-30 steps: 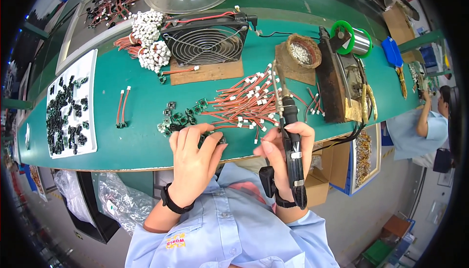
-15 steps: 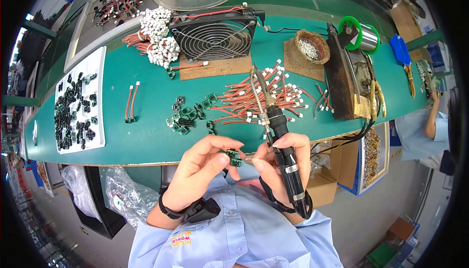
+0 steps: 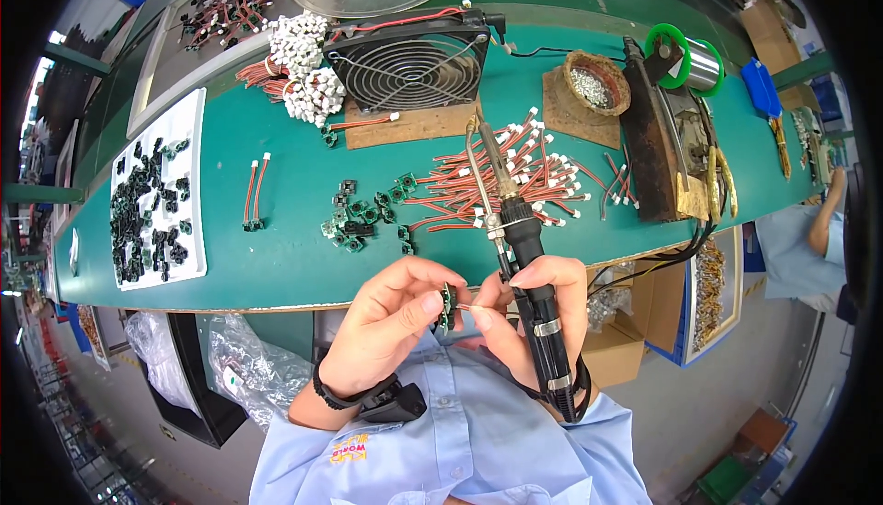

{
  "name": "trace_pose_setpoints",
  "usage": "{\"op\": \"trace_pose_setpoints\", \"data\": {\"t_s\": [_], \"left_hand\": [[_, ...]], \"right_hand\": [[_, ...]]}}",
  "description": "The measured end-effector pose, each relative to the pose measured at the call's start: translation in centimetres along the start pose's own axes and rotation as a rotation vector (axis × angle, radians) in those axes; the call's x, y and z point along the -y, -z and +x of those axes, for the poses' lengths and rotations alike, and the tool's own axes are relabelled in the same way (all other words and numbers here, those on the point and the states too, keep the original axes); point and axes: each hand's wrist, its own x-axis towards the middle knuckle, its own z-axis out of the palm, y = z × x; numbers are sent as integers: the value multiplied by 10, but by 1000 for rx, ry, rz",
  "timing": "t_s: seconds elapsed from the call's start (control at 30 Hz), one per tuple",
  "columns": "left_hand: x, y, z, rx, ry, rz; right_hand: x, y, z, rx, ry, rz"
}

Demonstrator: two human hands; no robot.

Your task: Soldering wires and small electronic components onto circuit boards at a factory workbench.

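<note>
L hand (image 3: pixel 386 321) pinches 1 small board (image 3: pixel 446 307), near edge of bench (image 3: pixel 276 266). R hand (image 3: pixel 533 312) grips 1 iron (image 3: pixel 515 229), fingertips holding 1 wire (image 3: pixel 471 306) touching board. 1 fan (image 3: pixel 409 63) far.

Left hand (image 3: pixel 391 321) raised in front of chest, below bench edge, palm turned inward, fingers curled, thumb and forefinger tips pinched together toward right. Dark band on left wrist, forearm entering from lower left in light blue sleeve. Right hand (image 3: pixel 538 312) just beside left, fingertips of both nearly touching at centre. Right thumb and forefinger pinched toward left hand, remaining fingers wrapped in closed grip, index finger laid along top. Right wrist bent, forearm dropping steeply to lower edge.
</note>
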Motion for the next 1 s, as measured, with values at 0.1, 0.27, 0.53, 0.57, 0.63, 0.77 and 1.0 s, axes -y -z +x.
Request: {"op": "trace_pose_setpoints", "data": {"t_s": [0.1,0.27,0.53,0.57,0.63,0.77,1.0], "left_hand": [[1,4,1,102,9,-161],[3,8,2,115,39,-193],[4,6,2,95,45,-189],[4,6,2,94,41,-187],[3,4,3,91,34,-180],[4,4,3,101,32,-177],[4,4,3,100,37,-157]], "right_hand": [[0,-2,-2,25,-8,0],[3,-2,-3,51,13,-60],[6,0,2,72,114,-116],[6,0,2,70,113,-115],[4,1,1,66,118,-105],[3,1,1,61,123,-86],[2,0,1,14,133,-102]]}}
